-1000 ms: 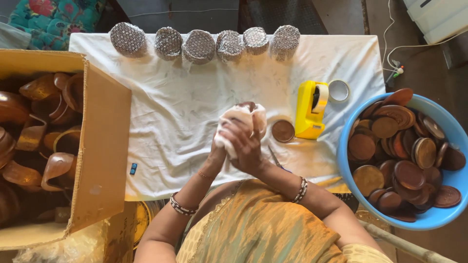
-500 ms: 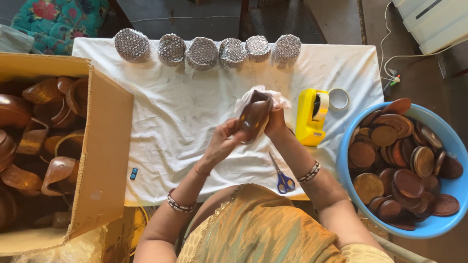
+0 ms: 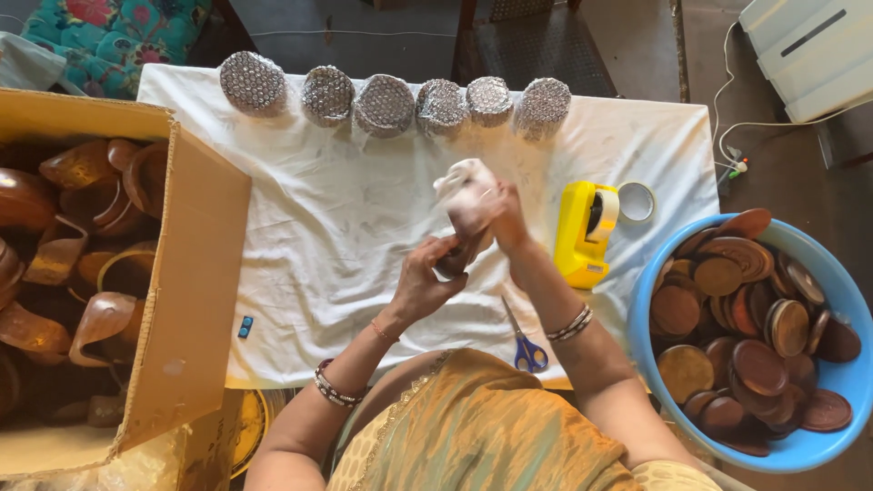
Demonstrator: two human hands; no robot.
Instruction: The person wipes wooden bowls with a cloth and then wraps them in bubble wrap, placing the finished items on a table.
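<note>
Left hand (image 3: 426, 284) clamps brown wooden piece (image 3: 457, 258) from below; right hand (image 3: 496, 211) grasps white cloth (image 3: 462, 185) over its top. Best: steady hold, rub all round. Scissors (image 3: 522, 340) below-right on surface (image 3: 318, 227).

held piece (image 3: 459, 259): a small dark brown thing, mostly covered by the left hand (image 3: 426, 284) below and the white cloth (image 3: 466, 191) above; its shape cannot be told.
right hand (image 3: 502, 211): fingers partly lost in the cloth, their grip blurred.
cardboard box (image 3: 195, 273): cut off by the left edge; the brown wooden pieces (image 3: 86, 264) inside run out of view.
blue basin (image 3: 823, 445): right rim and near rim cut by the picture's edges.
scissors (image 3: 526, 345): the blue handles partly hidden by the right forearm.
tape roll (image 3: 636, 201): half hidden behind the yellow dispenser (image 3: 582, 232).
small blue thing (image 3: 244, 326): too small to tell.
</note>
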